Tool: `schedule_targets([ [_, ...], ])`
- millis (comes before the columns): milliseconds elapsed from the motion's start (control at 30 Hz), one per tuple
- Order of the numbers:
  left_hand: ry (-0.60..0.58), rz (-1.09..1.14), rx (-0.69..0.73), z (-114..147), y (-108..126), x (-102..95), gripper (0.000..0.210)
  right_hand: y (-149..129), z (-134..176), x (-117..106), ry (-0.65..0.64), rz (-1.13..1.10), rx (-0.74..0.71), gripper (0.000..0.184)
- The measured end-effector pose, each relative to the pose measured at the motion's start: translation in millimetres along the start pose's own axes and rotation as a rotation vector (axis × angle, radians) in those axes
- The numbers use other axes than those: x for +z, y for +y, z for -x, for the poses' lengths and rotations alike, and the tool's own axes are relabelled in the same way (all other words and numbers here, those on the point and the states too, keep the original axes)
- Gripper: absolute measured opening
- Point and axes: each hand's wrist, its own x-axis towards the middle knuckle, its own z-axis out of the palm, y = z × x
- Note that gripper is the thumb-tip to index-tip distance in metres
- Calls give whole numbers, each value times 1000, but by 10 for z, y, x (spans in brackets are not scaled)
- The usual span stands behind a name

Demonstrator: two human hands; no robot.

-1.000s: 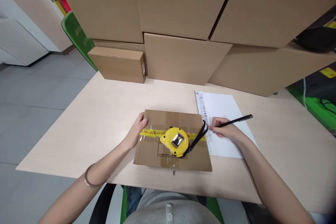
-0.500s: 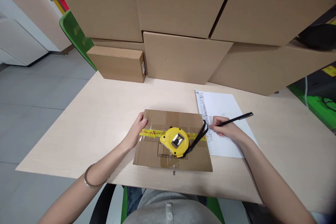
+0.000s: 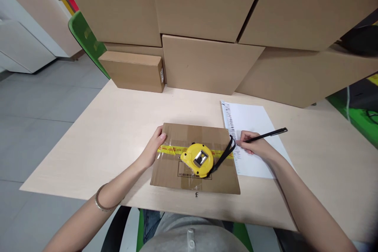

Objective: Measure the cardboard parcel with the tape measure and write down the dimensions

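Note:
My left hand (image 3: 154,146) grips the left edge of a flat cardboard box (image 3: 168,173), thumb on top and the other fingers hidden at its side. Yellow printed tape (image 3: 168,149) runs across the box. On top lies a yellow tape measure (image 3: 191,155) with a black wrist strap (image 3: 223,156) that reaches over the box's right edge. Pinched in my right hand (image 3: 251,143) is a black pen (image 3: 267,134), its tip end at the written column on a white sheet of paper (image 3: 251,118). The sheet's left part is covered by the box.
Large cardboard boxes (image 3: 206,0) form a wall along the back of the pale wooden table (image 3: 118,118). A smaller cardboard box (image 3: 132,71) stands at the back left. Behind it is a green chair back (image 3: 85,39). Dark items (image 3: 360,90) lie beyond the right side.
Almost nothing differs. The whole view has shifted very slightly, and both hands keep their hold on the box and the pen.

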Motion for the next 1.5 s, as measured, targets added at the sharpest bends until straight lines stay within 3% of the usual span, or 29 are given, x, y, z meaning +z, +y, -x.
schedule_targets([
  [500, -12, 0, 16, -17, -8, -11, 50, -72, 36, 35, 31, 140, 44, 41],
  [767, -9, -3, 37, -2, -6, -3, 50, -261, 119, 207, 264, 532, 99, 59],
  [900, -28, -21, 50, -15, -14, -22, 52, -403, 201, 251, 377, 634, 114, 56],
  [967, -16, -53, 93, -16, 8, -38, 58, -529, 295, 251, 499, 627, 49, 47],
  [1067, 15, -179, 218, -13, 66, -63, 58, -797, 491, 320, 648, 564, -287, 40],
  [1133, -15, -266, 281, -11, 98, -76, 48, -985, 611, 450, 591, 577, -519, 47],
  [1267, -61, -298, 291, -10, 78, -92, 57, -1244, 719, 826, 330, 723, -742, 66],
  [1400, -91, -263, 321, -16, 1, -111, 69, -1379, 740, 1065, 189, 644, -740, 53],
  [1500, -109, -215, 310, -19, -19, -120, 75, -1508, 748, 1115, -11, 443, -656, 50],
])
